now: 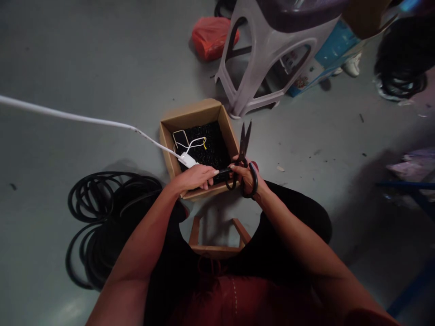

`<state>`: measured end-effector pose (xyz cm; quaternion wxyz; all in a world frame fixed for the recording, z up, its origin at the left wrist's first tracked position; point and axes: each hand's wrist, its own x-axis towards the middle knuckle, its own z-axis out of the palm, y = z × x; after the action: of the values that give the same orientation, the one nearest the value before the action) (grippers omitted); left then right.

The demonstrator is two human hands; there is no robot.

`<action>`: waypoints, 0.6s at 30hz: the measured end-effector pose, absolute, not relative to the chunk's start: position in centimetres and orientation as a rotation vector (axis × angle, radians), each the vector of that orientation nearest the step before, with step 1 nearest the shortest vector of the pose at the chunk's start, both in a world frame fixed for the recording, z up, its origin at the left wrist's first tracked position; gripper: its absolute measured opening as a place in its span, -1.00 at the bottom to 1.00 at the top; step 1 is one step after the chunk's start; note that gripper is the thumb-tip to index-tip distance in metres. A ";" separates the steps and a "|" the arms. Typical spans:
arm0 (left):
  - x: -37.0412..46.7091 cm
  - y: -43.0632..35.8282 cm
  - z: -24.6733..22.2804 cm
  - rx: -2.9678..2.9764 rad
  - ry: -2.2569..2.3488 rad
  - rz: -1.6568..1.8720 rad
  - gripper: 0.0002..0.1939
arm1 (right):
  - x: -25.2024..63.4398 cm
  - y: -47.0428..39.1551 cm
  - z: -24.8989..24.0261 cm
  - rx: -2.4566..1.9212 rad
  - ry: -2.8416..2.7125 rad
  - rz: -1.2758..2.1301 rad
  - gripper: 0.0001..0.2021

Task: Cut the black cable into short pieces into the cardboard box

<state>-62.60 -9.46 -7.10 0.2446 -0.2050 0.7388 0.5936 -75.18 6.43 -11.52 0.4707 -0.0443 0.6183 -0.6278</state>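
Note:
Over the near side of a cardboard box [166, 149], my left hand [199, 176] pinches one end of a short black ribbed tube [224, 171]. The thumb and fingertips of my right hand [248, 177] are at the tube's other end. Black-handled scissors [244, 145] are also in my right hand, blades pointing away from me and slightly apart. Many small black pieces [214, 136] fill the box. Among them lie a phone [180, 138] and a white power strip [187, 159], partly behind my left hand.
Coils of black tubing [91, 199] lie on the floor by my left leg. A white cord [81, 118] runs in from the left. A grey plastic stool [238, 86], a red bag [210, 38] and a blue carton [335, 47] stand beyond the box. Between my legs shows a wooden stool [217, 249].

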 end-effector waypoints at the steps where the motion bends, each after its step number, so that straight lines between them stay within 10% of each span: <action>1: -62.6 -9.4 -7.1 -0.550 1.999 1.631 -0.64 | -75.0 6.5 -11.3 -0.155 1.505 -1.526 -0.52; 18: -62.6 -11.2 -7.8 -0.698 2.534 1.356 -0.68 | -71.6 7.7 -12.0 -0.259 1.586 -1.299 -0.57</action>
<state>-62.61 -11.24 -7.76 0.0917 -0.2351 0.8531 0.4566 -71.64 7.66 -12.01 0.5120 -0.1076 0.6593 -0.5400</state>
